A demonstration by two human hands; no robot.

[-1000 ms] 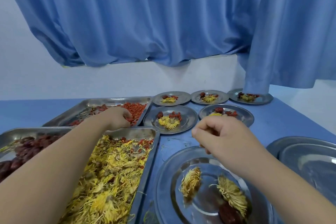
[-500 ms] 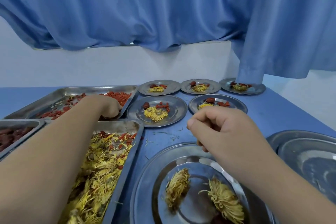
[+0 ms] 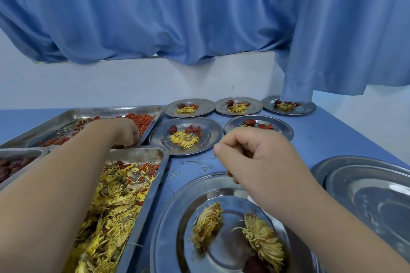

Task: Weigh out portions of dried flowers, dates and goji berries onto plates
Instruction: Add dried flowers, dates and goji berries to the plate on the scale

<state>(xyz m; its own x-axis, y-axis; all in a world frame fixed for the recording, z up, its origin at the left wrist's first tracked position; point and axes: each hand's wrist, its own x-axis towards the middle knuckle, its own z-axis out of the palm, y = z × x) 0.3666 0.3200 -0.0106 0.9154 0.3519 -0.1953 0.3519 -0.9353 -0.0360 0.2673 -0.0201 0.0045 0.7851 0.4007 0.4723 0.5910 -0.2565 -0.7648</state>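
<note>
Blue bench (image 3: pixel 328 133) held filled plates (image 3: pixel 214 134); left hand (image 3: pixel 124 132) gripped goji berries (image 3: pixel 140 118) in their tray (image 3: pixel 106 111). Right hand (image 3: pixel 255 157) hung curled, contents unclear, above the near plate (image 3: pixel 168 228), which likely needed berries next.

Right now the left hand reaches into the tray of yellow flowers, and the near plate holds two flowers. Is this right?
Not quite: in the head view the left hand reaches into the goji berry tray farther back. The near plate does hold two flowers.
</note>
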